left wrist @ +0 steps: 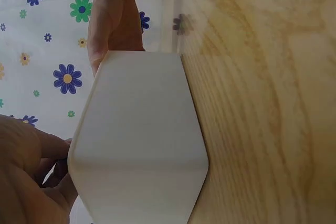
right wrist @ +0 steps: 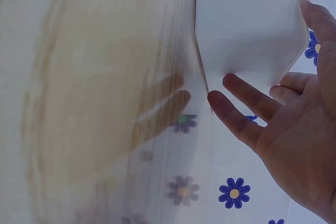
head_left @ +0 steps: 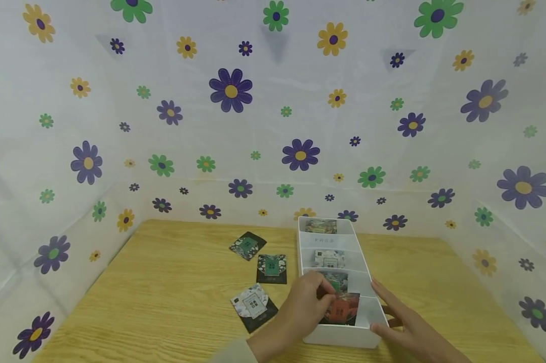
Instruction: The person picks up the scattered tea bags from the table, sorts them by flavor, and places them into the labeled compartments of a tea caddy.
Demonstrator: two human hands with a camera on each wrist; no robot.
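- The left hand has its thumb and fingertips closed in a pinch on the upper left edge of a red packet.
- The right hand is spread, its fingers mostly straight against the outer right side of a white box, near the front corner.
- The red packet, between the two hands, stands in the box's front compartment, leaning. It is flat and square-looking, with a dark red patterned face, a brighter red panel bearing small dark characters, and black along the bottom.
- Just beyond the left fingertips, in the next compartment back, sits a dark packet with some green.
- Farther beyond the hands in the same box are a white packet and, at the far end, a multicoloured packet.
- Left of the left hand, on the wooden desk, lie a white-and-black packet, nearest, then a dark packet with an upright green label and a tilted green-labelled packet.
- Past everything hangs a white flowered sheet.
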